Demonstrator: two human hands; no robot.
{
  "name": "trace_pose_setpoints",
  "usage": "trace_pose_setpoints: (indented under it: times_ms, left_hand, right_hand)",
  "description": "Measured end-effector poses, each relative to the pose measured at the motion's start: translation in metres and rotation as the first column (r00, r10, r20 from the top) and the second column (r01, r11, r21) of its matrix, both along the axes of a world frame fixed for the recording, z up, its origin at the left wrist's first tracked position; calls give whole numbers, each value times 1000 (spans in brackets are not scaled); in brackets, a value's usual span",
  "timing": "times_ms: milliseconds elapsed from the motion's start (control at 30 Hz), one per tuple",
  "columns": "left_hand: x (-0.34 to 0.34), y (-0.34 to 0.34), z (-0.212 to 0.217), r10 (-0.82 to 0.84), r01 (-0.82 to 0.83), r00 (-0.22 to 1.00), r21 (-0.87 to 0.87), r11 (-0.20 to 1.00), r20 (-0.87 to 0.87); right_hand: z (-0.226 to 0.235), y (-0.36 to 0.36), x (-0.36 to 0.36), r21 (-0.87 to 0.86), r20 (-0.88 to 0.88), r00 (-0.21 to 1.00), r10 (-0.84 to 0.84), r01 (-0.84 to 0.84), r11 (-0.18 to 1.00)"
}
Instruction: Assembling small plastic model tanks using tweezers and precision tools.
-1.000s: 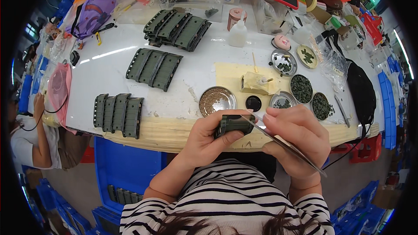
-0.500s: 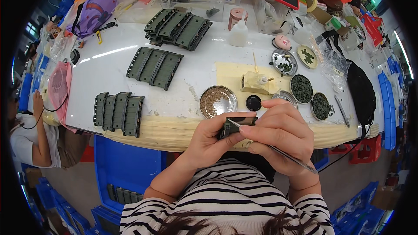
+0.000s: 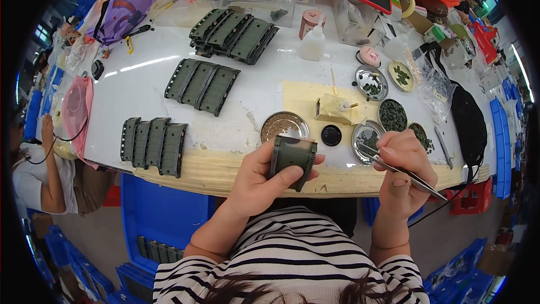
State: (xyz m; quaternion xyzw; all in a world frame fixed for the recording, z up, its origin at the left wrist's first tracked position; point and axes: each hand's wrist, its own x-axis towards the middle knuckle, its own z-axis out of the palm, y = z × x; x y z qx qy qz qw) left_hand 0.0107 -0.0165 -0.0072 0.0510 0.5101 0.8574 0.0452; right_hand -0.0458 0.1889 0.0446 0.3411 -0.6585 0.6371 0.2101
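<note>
My left hand (image 3: 256,180) grips a dark green curved moulded piece (image 3: 293,157), its broad ribbed face turned up, the thumb across its lower part. Metal tweezers (image 3: 413,177) are pinched in my right hand (image 3: 406,177). Their tips reach over a round metal dish (image 3: 356,149) of small dark green bits; whether they pinch a bit is too small to tell. Left of that dish lies a small black round cap (image 3: 331,134). A metal dish of tan granules (image 3: 285,114) stands just beyond my left hand.
Similar green ribbed panels (image 3: 153,145) lie at left, with a single panel (image 3: 201,85) and a stack (image 3: 235,35) farther back. A white squeeze bottle (image 3: 313,44), a tape-covered block (image 3: 336,108) and tins of green bits (image 3: 392,115) stand beyond my hands. A blue tray (image 3: 163,205) sits below the table edge.
My right hand has moved right with the tweezers, from the green piece to the metal dish. My left hand has turned the piece so that its broad face shows.
</note>
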Motion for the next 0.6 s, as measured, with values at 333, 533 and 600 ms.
trace_pose_setpoints:
  times_ms: [333,533,600]
  left_hand:
    - [34,-53,5,521,-563,795,-697,444,-310]
    - [38,-62,5,362,-548,726,-810,-209,-585]
    - [40,-65,2,329,-553,703,-776,-304,-630]
  right_hand:
    - [-14,9,6,39,163,985,-52,46,998]
    - [-15,5,8,72,142,989,41,-52,996]
    - [-15,5,8,89,147,988,40,-53,995]
